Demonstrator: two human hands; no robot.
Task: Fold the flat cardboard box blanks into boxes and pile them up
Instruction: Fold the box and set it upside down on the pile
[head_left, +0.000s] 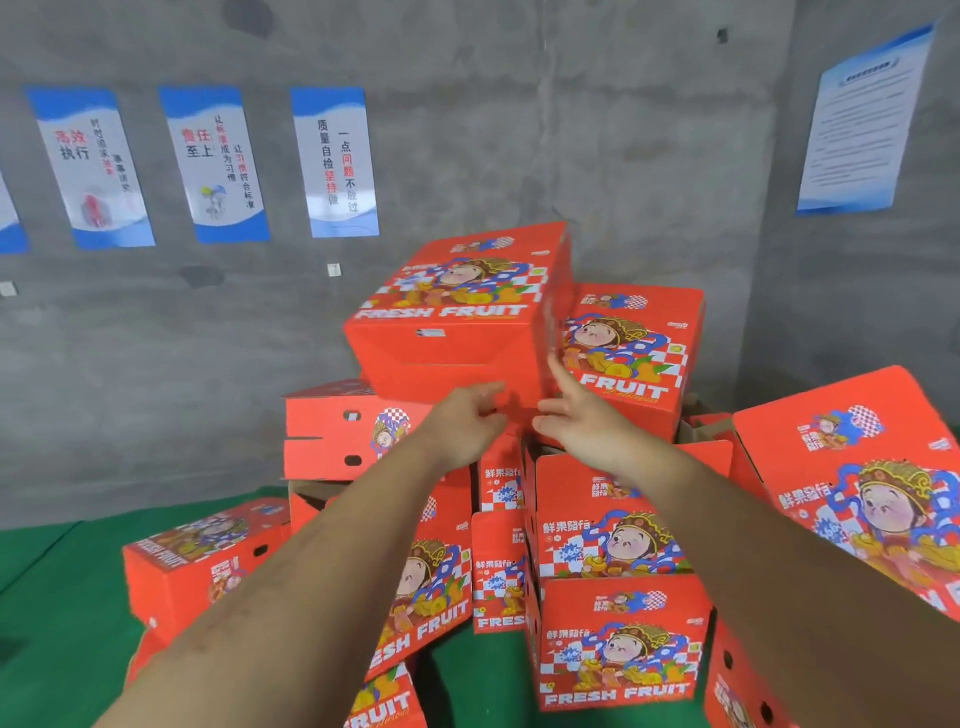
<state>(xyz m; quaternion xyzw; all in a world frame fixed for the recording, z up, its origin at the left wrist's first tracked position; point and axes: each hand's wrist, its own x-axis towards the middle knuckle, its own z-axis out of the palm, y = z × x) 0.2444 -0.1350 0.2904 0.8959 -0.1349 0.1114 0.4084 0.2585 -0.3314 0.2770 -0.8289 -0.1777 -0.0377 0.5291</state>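
A folded red "FRESH FRUIT" box (457, 312) sits tilted at the top of a pile of several folded red boxes (618, 561) against the grey wall. Both my arms reach out toward its near lower edge. My left hand (465, 426) is just below the box with fingers loosely curled and nothing in them; it looks slightly apart from the cardboard. My right hand (576, 415) is open with fingers spread, its fingertips at the box's lower right corner; whether they touch is unclear.
More folded red boxes lie around: one on the green floor at the left (202, 561), one tilted at the right (862, 483), one behind the top box (634, 358). Posters (332, 161) hang on the concrete wall. Green floor (57, 597) shows at the left.
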